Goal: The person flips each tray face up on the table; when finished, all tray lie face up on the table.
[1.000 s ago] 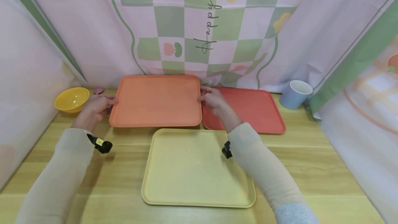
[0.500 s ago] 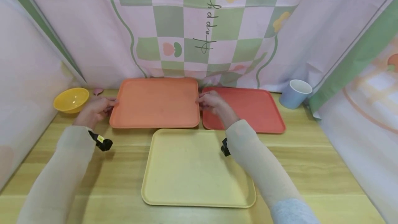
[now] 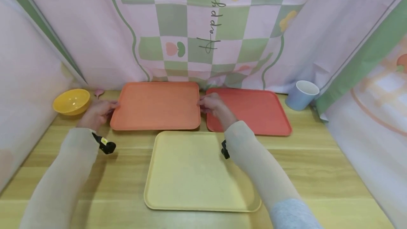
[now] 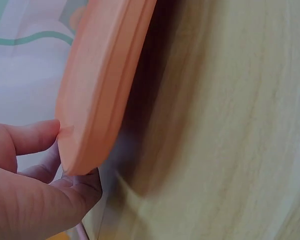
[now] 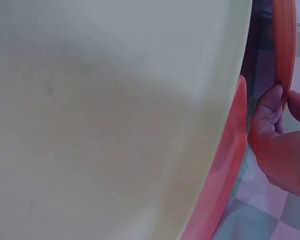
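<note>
An orange tray (image 3: 155, 106) is held by its two short ends, at the back left of the table. My left hand (image 3: 98, 111) grips its left end; in the left wrist view the thumb lies on top and curled fingers (image 4: 90, 187) go beneath the rim. At the other end my right hand (image 3: 216, 106) pinches the tray's right edge, as the right wrist view shows. There the orange tray (image 5: 285, 45) is raised, with a gap below it. To the right lies a red tray (image 3: 254, 112), partly behind my right hand. A yellow tray (image 3: 200, 172) lies in front.
A yellow bowl (image 3: 71, 102) stands at the far left, close to my left hand. Behind that hand lies a small pink utensil (image 3: 99, 93), partly hidden. A blue cup (image 3: 302, 95) is at the back right. A patterned curtain (image 3: 203, 20) hangs behind the trays.
The orange tray has shifted slightly left and lowered, with both hands still holding it. My right hand has moved left with its end. The other trays stay in place.
</note>
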`<state>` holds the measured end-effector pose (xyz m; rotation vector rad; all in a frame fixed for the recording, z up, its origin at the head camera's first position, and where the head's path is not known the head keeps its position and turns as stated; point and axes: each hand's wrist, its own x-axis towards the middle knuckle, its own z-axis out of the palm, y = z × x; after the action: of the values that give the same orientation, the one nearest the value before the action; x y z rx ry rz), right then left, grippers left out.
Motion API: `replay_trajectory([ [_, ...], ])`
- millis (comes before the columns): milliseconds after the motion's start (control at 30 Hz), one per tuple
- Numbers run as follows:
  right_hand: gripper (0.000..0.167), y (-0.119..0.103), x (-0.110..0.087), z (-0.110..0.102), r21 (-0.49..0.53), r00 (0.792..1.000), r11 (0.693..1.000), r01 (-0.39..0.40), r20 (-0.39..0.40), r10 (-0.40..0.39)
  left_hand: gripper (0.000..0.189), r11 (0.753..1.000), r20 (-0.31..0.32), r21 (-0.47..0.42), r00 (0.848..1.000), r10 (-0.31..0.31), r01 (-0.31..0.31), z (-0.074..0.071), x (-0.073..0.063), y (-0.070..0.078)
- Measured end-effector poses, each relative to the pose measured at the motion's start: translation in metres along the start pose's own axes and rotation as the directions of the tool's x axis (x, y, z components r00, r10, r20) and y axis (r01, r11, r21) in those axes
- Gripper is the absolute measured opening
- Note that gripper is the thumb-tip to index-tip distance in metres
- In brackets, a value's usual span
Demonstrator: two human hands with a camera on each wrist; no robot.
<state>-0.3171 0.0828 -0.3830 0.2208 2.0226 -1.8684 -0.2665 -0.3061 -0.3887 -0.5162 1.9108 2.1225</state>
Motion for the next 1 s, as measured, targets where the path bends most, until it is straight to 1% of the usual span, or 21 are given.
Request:
replay_trajectory([
  [67, 0.038, 0.001, 0.001, 0.002, -0.008, 1.000, 1.000, 0.003, -0.009, -0.003, 0.019, 1.000, -0.019, 0.011, 1.000, -0.003, 0.004, 0.000, 0.000, 0.000],
  [133, 0.037, 0.001, 0.002, 0.004, -0.005, 1.000, 1.000, 0.002, -0.020, -0.002, 0.012, 1.000, -0.029, 0.015, 1.000, -0.006, 0.006, -0.001, 0.000, 0.000],
  [200, 0.036, 0.002, 0.003, 0.005, 0.001, 1.000, 1.000, -0.001, -0.030, 0.001, 0.010, 1.000, -0.038, 0.008, 0.999, -0.003, 0.003, -0.001, 0.000, 0.000],
  [367, 0.035, 0.004, 0.007, 0.007, 0.000, 0.999, 1.000, -0.003, -0.035, 0.003, 0.011, 1.000, -0.066, 0.021, 0.998, 0.005, -0.003, -0.002, 0.002, -0.001],
  [500, 0.034, 0.005, 0.009, 0.009, -0.001, 0.999, 1.000, 0.001, -0.048, -0.001, 0.013, 0.999, -0.071, 0.047, 0.997, 0.002, 0.002, -0.003, 0.003, -0.002],
  [567, 0.034, 0.004, 0.009, 0.011, 0.004, 0.998, 1.000, 0.004, -0.063, -0.004, 0.020, 0.998, -0.081, 0.070, 0.997, 0.001, 0.005, -0.002, 0.004, -0.002],
  [733, 0.033, 0.003, 0.004, 0.014, -0.023, 0.996, 1.000, 0.009, -0.090, -0.011, 0.048, 0.989, -0.167, 0.148, 0.986, 0.007, 0.018, -0.001, 0.005, -0.002],
  [800, 0.034, 0.002, 0.003, 0.014, -0.042, 0.996, 0.999, 0.008, -0.088, -0.012, 0.052, 0.985, -0.191, 0.169, 0.982, 0.010, 0.023, -0.001, 0.005, -0.003],
  [1000, 0.031, 0.003, 0.002, 0.018, -0.097, 0.996, 0.995, 0.018, -0.080, -0.026, 0.052, 0.981, -0.204, 0.192, 0.979, 0.005, 0.035, -0.003, 0.006, -0.005],
])
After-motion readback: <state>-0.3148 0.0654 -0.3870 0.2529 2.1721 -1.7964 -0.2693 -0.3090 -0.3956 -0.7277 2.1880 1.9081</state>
